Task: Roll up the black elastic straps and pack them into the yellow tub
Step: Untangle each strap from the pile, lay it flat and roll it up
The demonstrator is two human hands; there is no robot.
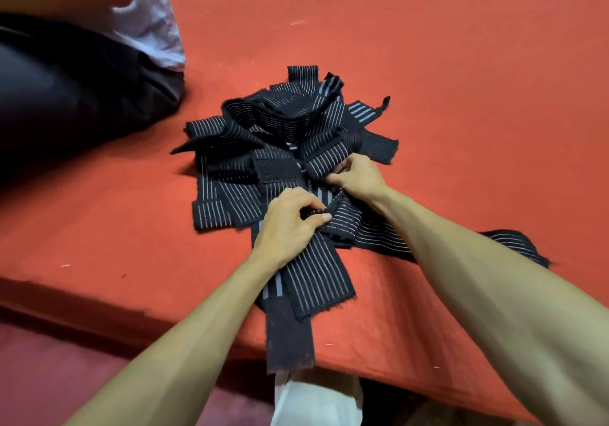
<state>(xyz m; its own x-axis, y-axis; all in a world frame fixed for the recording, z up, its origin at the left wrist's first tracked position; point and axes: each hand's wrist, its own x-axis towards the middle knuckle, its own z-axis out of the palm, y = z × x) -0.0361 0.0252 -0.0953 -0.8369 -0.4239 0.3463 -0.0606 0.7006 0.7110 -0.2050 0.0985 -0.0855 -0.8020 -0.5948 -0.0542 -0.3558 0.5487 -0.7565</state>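
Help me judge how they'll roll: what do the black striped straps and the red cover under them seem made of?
Black striped straps: woven elastic webbing, it seems, matte; fine pale lengthwise lines, frayed cut ends, limp folds.
Red table cover: matte cloth, perhaps felt; soft creases, edge draped over the table.

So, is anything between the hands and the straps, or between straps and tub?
No: the left hand and the right hand each pinch the piled straps. The yellow tub is out of view, so that path cannot be judged.
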